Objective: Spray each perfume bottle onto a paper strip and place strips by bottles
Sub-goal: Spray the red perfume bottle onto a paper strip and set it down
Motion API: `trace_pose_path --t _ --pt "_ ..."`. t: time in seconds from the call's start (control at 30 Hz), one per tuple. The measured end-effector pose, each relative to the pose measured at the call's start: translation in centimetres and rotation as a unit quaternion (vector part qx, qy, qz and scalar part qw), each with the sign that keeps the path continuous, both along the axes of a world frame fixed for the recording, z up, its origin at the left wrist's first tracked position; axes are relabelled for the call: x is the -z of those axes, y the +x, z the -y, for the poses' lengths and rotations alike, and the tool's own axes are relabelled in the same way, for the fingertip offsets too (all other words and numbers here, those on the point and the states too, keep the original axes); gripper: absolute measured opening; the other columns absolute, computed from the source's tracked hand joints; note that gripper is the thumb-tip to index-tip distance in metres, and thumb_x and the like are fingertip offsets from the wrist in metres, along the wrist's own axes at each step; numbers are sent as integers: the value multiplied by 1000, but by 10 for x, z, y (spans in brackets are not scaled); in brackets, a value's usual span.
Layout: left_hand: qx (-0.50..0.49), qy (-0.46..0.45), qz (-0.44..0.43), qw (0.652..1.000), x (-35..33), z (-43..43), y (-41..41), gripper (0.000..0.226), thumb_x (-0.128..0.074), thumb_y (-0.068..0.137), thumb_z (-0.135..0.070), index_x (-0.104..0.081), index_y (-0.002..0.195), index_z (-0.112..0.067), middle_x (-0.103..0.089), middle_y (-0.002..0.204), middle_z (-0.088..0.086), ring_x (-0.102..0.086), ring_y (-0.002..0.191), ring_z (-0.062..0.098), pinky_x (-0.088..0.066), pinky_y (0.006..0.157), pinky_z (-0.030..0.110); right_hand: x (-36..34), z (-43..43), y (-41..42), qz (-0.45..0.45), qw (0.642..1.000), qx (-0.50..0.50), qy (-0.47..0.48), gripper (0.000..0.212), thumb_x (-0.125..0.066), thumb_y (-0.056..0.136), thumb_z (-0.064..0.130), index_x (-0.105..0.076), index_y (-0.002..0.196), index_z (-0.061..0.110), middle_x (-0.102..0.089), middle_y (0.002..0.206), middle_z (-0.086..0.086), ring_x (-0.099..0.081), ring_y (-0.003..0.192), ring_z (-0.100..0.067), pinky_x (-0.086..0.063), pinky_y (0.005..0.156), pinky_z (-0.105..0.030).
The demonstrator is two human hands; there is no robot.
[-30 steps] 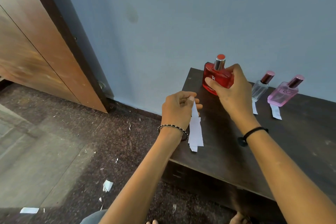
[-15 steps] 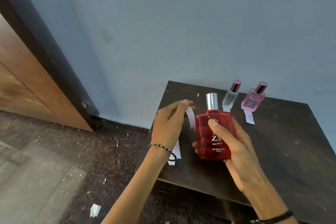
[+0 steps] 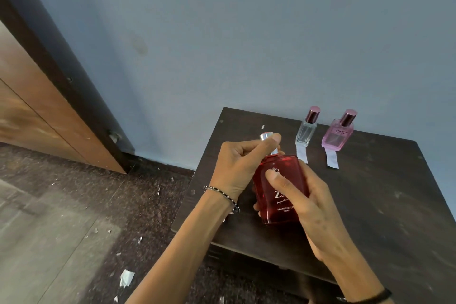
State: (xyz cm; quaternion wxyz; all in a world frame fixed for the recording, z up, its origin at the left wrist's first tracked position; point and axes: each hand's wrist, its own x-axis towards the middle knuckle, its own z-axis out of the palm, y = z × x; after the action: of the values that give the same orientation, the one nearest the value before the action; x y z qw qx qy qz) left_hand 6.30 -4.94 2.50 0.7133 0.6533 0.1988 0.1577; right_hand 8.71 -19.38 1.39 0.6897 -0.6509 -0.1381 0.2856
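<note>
Red bottle [image 3: 281, 195] held up over the bench [image 3: 385, 217], near its front left corner, roughly upright with a slight lean; label faces the camera, "EAU DE PARFUM 100 ml" legible. Right hand [image 3: 306, 205] grips the glass body from the right side and behind, thumb laid across the front face above the label. Left hand [image 3: 237, 168] is closed round the silver top of the red bottle, fingers curled, index finger hooked over its crown. Cannot tell whether the left hand also carries a paper strip; none shows. Behind the red bottle and to its right, against the wall, stands the clear bottle [image 3: 306, 131], capped, with the clear-bottle strip [image 3: 302, 154] lying flat in front of it, one end at its base. Further right of the red bottle stands the pink bottle [image 3: 337, 136], capped, its pink-bottle strip [image 3: 332, 159] placed likewise. One small white scrap [image 3: 263, 127] lies on the bench just behind the red bottle's top. Left of the red bottle and lower, torn paper bits [image 3: 127, 277] lie scattered on the floor.
</note>
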Motion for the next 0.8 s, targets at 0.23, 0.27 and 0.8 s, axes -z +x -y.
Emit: trace_pose_path --t 0.23,0.27,0.8 --pt "-40 19 -8 999 5 10 7 31 -76 86 -35 -82 76 -7 -79 78 14 -77 83 31 -62 80 35 3 6 5 161 968 25 -193 70 -63 71 73 -52 130 37 -63 109 21 -64 98 -1 -53 79 -20" --pt "-37 14 -7 999 4 11 7 30 -76 87 -33 -82 76 -5 -79 79 15 -77 82 30 -62 80 33 2 8 6 131 978 20 -162 65 -67 73 70 -56 128 37 -69 111 13 -69 98 -10 -58 81 -29" --pt "-60 -31 -37 997 11 14 10 40 -78 85 -36 -78 72 1 -77 80 22 -72 71 21 -61 75 32 -10 11 7 5 996 -20 -84 33 -74 80 50 -65 108 37 -77 96 -7 -78 79 -30 -63 75 -46"
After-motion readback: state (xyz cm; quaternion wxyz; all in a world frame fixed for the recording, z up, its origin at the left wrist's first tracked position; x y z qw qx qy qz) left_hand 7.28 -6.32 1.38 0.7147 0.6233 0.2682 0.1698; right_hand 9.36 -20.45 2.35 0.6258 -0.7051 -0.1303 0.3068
